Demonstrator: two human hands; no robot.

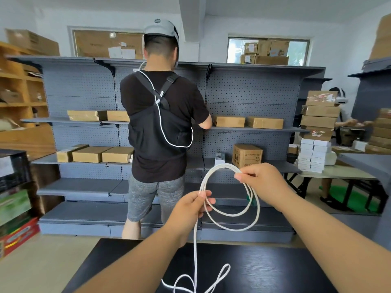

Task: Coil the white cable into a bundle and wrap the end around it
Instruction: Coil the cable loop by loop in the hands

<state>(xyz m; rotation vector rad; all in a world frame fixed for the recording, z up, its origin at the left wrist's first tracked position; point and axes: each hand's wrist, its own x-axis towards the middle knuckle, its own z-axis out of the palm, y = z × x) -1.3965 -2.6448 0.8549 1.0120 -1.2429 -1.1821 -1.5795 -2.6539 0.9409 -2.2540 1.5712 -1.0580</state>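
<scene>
Left hand (190, 206), raised over the near edge of the black table (275, 271), pinches the white cable (221, 165) between thumb and curled fingers at the left side of a round coil. Right hand (262, 178) sits higher and to the right, its thumb and forefinger closed on the top of the same coil, so both hands grip the cable and hold it in the air. The coil shows about two turns, hanging between the hands and dipping below them. From the left hand a single free strand drops straight down to the table, where the rest of the cable lies in loose curls at the bottom edge of the view. Beyond the table a person in a black T-shirt (160, 115) stands with their back turned, facing grey pegboard shelving (254, 98). Flat cardboard boxes (229, 121) lie on its shelves. At the far right a tall stack of parcels (319, 115) stands on another table, just beside a second person
</scene>
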